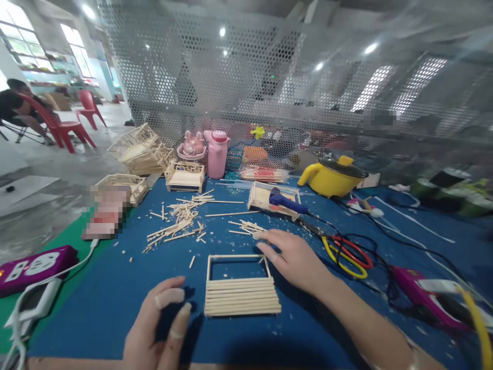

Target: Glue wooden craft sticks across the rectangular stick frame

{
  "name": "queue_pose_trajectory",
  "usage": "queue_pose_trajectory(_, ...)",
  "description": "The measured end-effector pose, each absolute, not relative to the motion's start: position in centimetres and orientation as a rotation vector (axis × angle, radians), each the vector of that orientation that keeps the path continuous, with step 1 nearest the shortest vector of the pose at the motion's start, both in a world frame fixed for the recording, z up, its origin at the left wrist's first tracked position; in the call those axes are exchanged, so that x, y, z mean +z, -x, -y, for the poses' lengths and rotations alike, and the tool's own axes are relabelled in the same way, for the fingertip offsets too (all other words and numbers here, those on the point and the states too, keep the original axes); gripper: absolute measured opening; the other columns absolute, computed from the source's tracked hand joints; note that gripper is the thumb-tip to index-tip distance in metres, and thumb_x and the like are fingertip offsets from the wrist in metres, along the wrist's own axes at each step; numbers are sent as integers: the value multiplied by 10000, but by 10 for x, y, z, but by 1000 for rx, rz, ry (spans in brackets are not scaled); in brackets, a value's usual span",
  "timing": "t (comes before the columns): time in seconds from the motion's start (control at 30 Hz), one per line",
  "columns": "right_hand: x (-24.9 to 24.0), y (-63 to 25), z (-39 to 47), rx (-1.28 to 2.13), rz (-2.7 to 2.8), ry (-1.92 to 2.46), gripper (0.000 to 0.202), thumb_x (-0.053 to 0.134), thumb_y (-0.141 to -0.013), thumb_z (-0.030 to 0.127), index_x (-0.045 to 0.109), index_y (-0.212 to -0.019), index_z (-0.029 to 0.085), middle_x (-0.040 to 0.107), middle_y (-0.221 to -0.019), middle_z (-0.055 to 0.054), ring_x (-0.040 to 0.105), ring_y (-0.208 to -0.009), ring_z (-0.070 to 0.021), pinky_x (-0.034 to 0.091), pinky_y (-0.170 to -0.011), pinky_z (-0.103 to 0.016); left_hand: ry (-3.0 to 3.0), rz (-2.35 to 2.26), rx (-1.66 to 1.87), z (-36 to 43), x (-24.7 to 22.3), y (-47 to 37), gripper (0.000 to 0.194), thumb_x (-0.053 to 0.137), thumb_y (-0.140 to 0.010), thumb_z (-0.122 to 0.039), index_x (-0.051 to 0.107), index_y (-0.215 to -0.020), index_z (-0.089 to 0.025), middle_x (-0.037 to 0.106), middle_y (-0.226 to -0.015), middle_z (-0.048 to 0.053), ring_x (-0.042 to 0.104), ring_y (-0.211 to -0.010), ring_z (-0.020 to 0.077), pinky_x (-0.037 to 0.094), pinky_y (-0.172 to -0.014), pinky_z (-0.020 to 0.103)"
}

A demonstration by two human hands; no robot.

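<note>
A small frame of wooden sticks point(242, 298) lies on the blue mat, its near part covered by sticks laid side by side and its far part open. My left hand point(157, 324) is just left of the frame, fingers apart and holding nothing, with pale wraps on two fingers. My right hand point(290, 257) reaches over the frame's far right corner, fingers spread, its fingertips by a small bunch of sticks point(246, 226). A larger loose pile of sticks point(185, 218) lies beyond the frame to the left.
A blue glue gun point(287, 201) rests on a small wooden piece. Scissors point(342, 254) and cables lie at right, near a yellow pot point(333, 177). Wooden models point(185, 177), a pink bottle point(217, 154) and a mesh screen point(231, 77) stand behind. Purple power strip point(38, 267) at left.
</note>
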State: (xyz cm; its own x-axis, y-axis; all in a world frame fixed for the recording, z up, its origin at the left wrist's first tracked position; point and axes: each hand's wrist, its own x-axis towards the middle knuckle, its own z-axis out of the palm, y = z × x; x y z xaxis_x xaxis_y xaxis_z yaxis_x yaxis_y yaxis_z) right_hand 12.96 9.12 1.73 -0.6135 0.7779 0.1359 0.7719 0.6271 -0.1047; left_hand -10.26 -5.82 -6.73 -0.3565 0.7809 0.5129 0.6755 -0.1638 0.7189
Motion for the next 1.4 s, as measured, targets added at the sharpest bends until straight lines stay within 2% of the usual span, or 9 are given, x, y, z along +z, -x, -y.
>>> queue_pose_trajectory(0.1,11,-97,-143,24,2759,1342,290,424,-973,230,638,-1167,214,696,-1123,-61,643,-1039,-186,504,-878,-315,-1532,-1937,1488,55,-71,120,222,579,-849,-416,599,-748,-219,677,-754,9,659,-683,160,547,-616,220)
queue_pose_trajectory(0.17,2,-77,-169,-16,2791,1409,266,489,-958,266,603,-1181,178,667,-1122,-83,642,-995,-203,522,-853,-383,-1532,-1877,1437,51,-71,123,228,609,-831,-422,646,-739,-217,679,-692,-10,648,-627,142,539,-584,194)
queue_pose_trajectory(0.43,-4,-47,-187,-134,2800,1460,336,590,-905,335,571,-1185,151,597,-1189,-93,617,-996,-212,530,-835,-419,-1572,-1833,1403,48,-72,119,220,600,-834,-420,741,-833,-251,765,-818,0,725,-770,185,581,-677,236)
queue_pose_trajectory(0.57,15,-61,-164,-106,2702,1382,252,432,-978,280,556,-1142,136,657,-993,-76,638,-855,-187,508,-767,-356,-1475,-1877,1444,50,-72,117,261,585,-837,-441,738,-879,-234,770,-878,19,724,-840,209,583,-750,288)
queue_pose_trajectory(0.67,26,-86,-133,-17,2651,1297,260,299,-998,241,515,-1120,161,671,-926,-72,632,-806,-189,464,-712,-299,-1389,-1907,1481,52,-69,115,263,600,-825,-439,721,-886,-214,764,-868,27,713,-823,206,574,-774,310)
queue_pose_trajectory(0.9,9,-155,-75,427,2558,972,225,393,-962,235,613,-1003,218,676,-936,-47,634,-861,-168,496,-762,-288,-1321,-1802,1558,50,-59,102,141,628,-831,-337,583,-823,-204,715,-886,26,669,-862,164,532,-797,277)
queue_pose_trajectory(0.97,-1,-162,-70,438,2563,915,251,413,-957,220,652,-1030,232,678,-922,-43,640,-859,-160,502,-758,-281,-1307,-1748,1602,49,-60,97,116,590,-861,-288,548,-938,-211,710,-1013,46,659,-964,164,514,-869,297)
queue_pose_trajectory(1.13,-11,-156,-63,404,2527,983,232,428,-948,235,653,-1003,219,698,-913,-50,655,-838,-169,525,-747,-293,-1430,-1657,1544,52,-70,89,519,432,-919,-170,276,-1411,-215,620,-1298,90,492,-1284,165,365,-1094,402)
queue_pose_trajectory(1.4,-15,-160,-63,341,2526,879,272,445,-947,207,682,-1078,235,662,-927,-60,638,-852,-162,525,-749,-286,-1494,-1695,1497,54,-71,85,650,399,-920,-157,104,-1499,-190,656,-1249,86,452,-1323,168,372,-1097,407)
